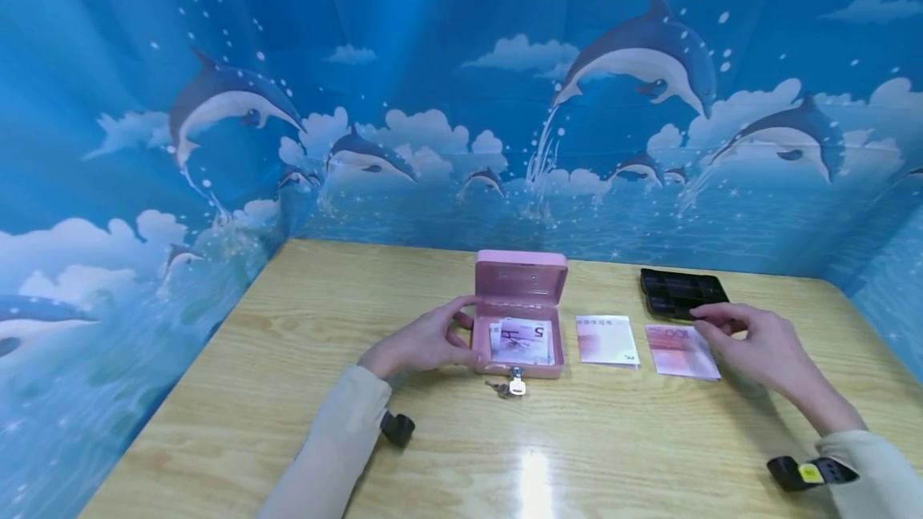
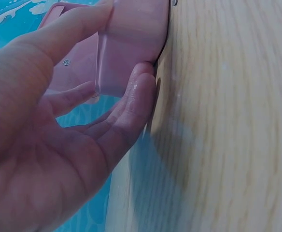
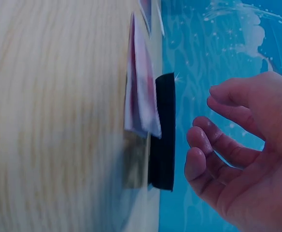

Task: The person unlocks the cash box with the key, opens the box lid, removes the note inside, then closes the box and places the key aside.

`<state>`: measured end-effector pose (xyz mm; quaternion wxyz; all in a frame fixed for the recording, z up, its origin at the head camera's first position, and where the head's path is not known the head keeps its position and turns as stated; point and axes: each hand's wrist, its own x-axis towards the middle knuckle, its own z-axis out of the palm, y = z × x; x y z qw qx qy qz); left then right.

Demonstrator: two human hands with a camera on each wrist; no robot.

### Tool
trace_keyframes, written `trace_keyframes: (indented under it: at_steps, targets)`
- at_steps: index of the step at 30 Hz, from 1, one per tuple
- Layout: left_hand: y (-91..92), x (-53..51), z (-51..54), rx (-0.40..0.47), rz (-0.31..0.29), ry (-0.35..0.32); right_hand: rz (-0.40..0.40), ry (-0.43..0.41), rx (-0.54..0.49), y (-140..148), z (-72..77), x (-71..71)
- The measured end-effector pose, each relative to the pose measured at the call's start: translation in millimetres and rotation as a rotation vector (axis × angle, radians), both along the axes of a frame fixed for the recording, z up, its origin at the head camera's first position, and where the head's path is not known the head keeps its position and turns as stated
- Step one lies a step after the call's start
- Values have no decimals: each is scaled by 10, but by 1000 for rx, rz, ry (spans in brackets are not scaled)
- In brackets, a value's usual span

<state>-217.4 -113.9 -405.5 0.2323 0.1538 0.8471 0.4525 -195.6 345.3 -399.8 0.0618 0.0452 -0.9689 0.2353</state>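
Note:
A pink cash box [image 1: 518, 311] stands with its lid raised and notes [image 1: 522, 341] inside, the top one marked 5. My left hand [image 1: 433, 336] touches its left side, fingers spread along it; in the left wrist view, the hand [image 2: 59, 135] has its thumb and fingertips against the box [image 2: 131, 38]. My right hand [image 1: 757, 343] is above the right edge of a reddish folded note [image 1: 681, 352]. In the right wrist view, the right hand [image 3: 247, 150] has bent, parted fingers with nothing between them, apart from the note [image 3: 143, 92].
A pale pink note [image 1: 607, 339] lies between the box and the reddish note. Keys [image 1: 516, 384] are at the box's front. A black compartment tray [image 1: 681, 293] sits behind the reddish note. A dolphin-print backdrop [image 1: 433, 102] rises behind the wooden table [image 1: 288, 423].

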Motion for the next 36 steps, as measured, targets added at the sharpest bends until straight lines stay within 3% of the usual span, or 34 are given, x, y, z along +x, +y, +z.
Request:
trace_keyframes:
  at_steps: [21, 36]
  targets:
    - [-4, 1, -2, 1, 0, 0, 80, -46, -85, -302, 136, 111]
    - [0, 4, 5, 0, 1, -4, 192, -3, -147, -555, 168, 96]
